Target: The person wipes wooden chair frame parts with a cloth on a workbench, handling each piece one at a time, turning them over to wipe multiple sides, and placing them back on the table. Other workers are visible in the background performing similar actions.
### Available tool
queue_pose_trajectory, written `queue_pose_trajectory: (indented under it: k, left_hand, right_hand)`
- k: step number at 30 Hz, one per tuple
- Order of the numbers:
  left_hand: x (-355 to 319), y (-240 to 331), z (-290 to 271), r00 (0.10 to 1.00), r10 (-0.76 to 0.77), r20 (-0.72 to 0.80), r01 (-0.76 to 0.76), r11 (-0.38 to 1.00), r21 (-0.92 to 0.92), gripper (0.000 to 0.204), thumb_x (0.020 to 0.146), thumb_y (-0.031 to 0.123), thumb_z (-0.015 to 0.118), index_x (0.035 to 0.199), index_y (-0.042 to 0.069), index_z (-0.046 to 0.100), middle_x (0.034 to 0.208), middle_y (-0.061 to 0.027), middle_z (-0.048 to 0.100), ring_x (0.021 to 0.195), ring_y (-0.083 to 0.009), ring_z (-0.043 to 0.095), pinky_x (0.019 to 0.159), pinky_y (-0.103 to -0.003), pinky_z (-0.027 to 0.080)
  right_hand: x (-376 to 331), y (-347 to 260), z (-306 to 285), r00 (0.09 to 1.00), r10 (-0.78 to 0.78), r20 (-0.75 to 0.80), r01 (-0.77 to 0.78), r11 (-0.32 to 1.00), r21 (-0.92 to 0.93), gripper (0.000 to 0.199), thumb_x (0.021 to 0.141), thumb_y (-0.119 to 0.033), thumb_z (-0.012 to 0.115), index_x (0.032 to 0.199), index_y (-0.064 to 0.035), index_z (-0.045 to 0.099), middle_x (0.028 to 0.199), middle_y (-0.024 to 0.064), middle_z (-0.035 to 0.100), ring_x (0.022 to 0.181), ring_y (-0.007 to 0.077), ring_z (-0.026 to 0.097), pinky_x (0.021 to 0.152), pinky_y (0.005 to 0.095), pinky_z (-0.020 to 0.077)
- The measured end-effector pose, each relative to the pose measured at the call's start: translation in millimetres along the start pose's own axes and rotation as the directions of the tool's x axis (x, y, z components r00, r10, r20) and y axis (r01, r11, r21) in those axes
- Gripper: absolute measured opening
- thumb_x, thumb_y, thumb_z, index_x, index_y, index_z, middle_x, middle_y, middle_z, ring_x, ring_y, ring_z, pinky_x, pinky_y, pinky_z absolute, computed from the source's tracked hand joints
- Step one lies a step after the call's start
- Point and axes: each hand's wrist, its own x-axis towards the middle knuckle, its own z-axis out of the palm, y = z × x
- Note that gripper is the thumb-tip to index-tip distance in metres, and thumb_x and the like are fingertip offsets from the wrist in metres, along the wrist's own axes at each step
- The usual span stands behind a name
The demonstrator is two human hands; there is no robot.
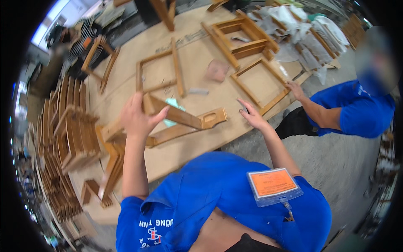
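Brown wood, an angled frame of flat bars with an oblong slot near one end (182,115), lies under my left hand (140,117). Thumb and fingers of that hand are spread well apart at the frame's upper corner, one bar running out between them; I cannot tell whether they press on it. My right hand (253,117) is partly curled, its thumb and fingers pinched on a thin grey flat piece (242,105). The two hands are well apart, with the slotted end of the frame between them, nearer the right.

Pose: left forearm rises almost straight up from the lower edge, back of the hand showing; right forearm slants up and leftward, fingers aimed at the table.

Beneath the frame, a mint-green sheet (171,112) shows on the pale tan wooden tabletop (124,71). Beyond it are a grey-white flat strip (198,91), a dull pink rounded block (217,70) and a four-sided brown wooden frame (177,69). To the right, a second four-sided wooden frame (275,103) has a co-worker's hand (296,90) at its corner. Curved brown wooden parts (75,143) are stacked to the left; white-wrapped wooden parts (294,35) are piled at far right.
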Motion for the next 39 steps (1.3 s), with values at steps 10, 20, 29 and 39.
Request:
queue_pose_trajectory:
  k: [10, 20, 29, 39]
  left_hand:
    - [-61.4, -27.9, 110.8, 0.972, 0.011, 0.234, -0.031, 0.996, 0.081, 0.063, 0.060, 0.059, 0.077, 0.086, 0.006, 0.056, 0.079, -0.0080, 0.057, 0.075, -0.0271, 0.059, 0.067, -0.038, 0.047]
    - [-54.1, -32.8, 118.5, 0.946, -0.057, 0.320, 0.007, 0.988, 0.154, 0.069, 0.060, 0.063, 0.074, 0.091, 0.005, 0.055, 0.084, -0.0077, 0.057, 0.076, -0.0266, 0.059, 0.069, -0.037, 0.046]
    - [-57.8, -26.2, 112.0, 0.954, -0.061, 0.294, 0.016, 0.988, 0.153, 0.061, 0.057, 0.056, 0.078, 0.088, 0.008, 0.056, 0.087, -0.0070, 0.059, 0.078, -0.0250, 0.060, 0.071, -0.036, 0.045]
    - [-49.8, -23.4, 113.1, 0.962, -0.044, 0.270, 0.013, 0.993, 0.114, 0.060, 0.060, 0.053, 0.077, 0.087, 0.005, 0.053, 0.085, -0.0099, 0.056, 0.082, -0.0289, 0.057, 0.072, -0.039, 0.044]
  right_hand:
    - [24.1, 65.7, 116.8, 0.827, -0.095, 0.555, 0.511, 0.541, -0.668, 0.054, 0.084, -0.017, 0.057, 0.136, -0.0174, 0.047, 0.142, 0.0009, 0.041, 0.129, 0.0289, 0.039, 0.102, 0.0485, 0.0367]
    - [21.8, 88.4, 167.0, 0.797, 0.029, 0.604, 0.511, 0.501, -0.698, 0.046, 0.092, -0.016, 0.045, 0.138, -0.0167, 0.045, 0.146, -0.0020, 0.039, 0.137, 0.0296, 0.031, 0.106, 0.0598, 0.0294]
    - [19.1, 87.0, 178.5, 0.745, -0.076, 0.663, 0.599, 0.513, -0.615, 0.045, 0.092, -0.023, 0.048, 0.137, -0.0239, 0.046, 0.147, -0.0057, 0.038, 0.133, 0.0340, 0.036, 0.097, 0.0593, 0.0364]
    - [16.9, 96.2, 191.1, 0.723, -0.224, 0.653, 0.680, 0.395, -0.618, 0.045, 0.090, -0.033, 0.050, 0.133, -0.0202, 0.050, 0.142, -0.0031, 0.044, 0.129, 0.0296, 0.038, 0.090, 0.0550, 0.0404]
